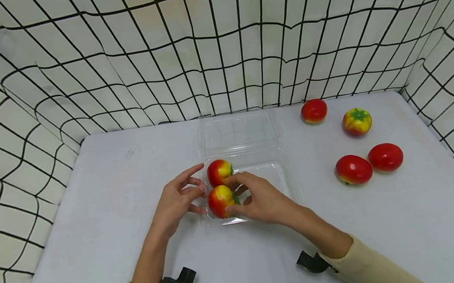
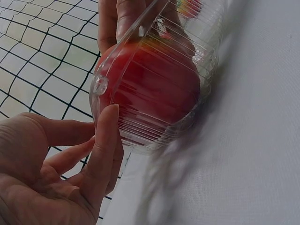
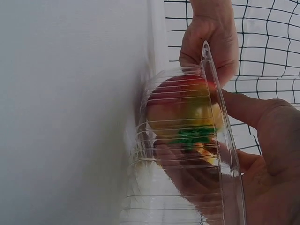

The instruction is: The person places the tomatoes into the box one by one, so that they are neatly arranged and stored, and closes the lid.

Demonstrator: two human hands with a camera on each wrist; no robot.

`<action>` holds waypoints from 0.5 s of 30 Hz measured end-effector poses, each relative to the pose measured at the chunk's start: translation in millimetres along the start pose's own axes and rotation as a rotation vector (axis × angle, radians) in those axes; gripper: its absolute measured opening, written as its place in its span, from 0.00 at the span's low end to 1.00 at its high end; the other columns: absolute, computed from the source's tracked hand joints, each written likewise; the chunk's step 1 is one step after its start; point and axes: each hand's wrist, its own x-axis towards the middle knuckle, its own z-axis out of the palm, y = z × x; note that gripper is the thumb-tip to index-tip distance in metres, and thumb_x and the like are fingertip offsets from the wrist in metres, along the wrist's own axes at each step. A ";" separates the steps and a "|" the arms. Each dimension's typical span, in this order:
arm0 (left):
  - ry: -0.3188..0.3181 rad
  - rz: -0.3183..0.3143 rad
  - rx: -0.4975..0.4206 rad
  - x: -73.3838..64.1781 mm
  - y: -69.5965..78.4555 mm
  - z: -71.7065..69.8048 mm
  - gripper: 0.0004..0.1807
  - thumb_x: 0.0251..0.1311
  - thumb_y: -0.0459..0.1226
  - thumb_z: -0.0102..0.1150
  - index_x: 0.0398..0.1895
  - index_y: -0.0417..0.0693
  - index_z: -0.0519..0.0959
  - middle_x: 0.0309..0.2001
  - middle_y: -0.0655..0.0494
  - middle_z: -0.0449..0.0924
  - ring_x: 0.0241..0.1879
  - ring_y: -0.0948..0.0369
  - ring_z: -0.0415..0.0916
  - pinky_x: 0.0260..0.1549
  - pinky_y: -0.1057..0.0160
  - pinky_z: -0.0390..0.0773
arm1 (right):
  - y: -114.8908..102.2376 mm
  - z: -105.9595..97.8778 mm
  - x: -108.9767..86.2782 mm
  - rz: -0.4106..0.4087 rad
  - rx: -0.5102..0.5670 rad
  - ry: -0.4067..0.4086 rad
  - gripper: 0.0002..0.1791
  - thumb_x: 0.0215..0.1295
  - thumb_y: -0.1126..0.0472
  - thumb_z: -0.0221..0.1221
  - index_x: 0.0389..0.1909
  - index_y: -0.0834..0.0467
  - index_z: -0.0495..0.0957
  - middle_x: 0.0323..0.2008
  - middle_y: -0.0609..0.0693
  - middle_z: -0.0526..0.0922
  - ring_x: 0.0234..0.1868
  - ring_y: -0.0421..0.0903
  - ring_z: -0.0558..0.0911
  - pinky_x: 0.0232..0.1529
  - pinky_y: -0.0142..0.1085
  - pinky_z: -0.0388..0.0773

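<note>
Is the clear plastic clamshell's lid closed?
No, the clear, rectangular plastic lid lies folded back beyond the clear ribbed tray.

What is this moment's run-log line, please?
right hand: grips nearer fruit in box | left hand: at box edge | four fruits: on table

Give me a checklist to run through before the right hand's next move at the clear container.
1. Lid open: ok, folded back behind the container.
2. Far tomato in the container's left half: ok.
3. Near tomato released: not ok, the right hand holds it.
4. Left hand gripping the container: cannot tell, its fingers are at the left edge.
5. Space for another tomato: ok, the container's right half holds none.
6. Loose tomatoes visible: ok, four on the table.
</note>
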 end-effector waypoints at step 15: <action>0.007 -0.018 0.004 0.1 0.0 1.3 0.30 0.72 0.35 0.60 0.76 0.53 0.70 0.51 0.41 0.75 0.39 0.56 0.84 0.30 0.59 0.90 | 8.7 -40.2 -3.7 -0.048 -0.064 0.106 0.27 0.65 0.55 0.71 0.62 0.58 0.78 0.57 0.58 0.84 0.54 0.52 0.86 0.54 0.45 0.88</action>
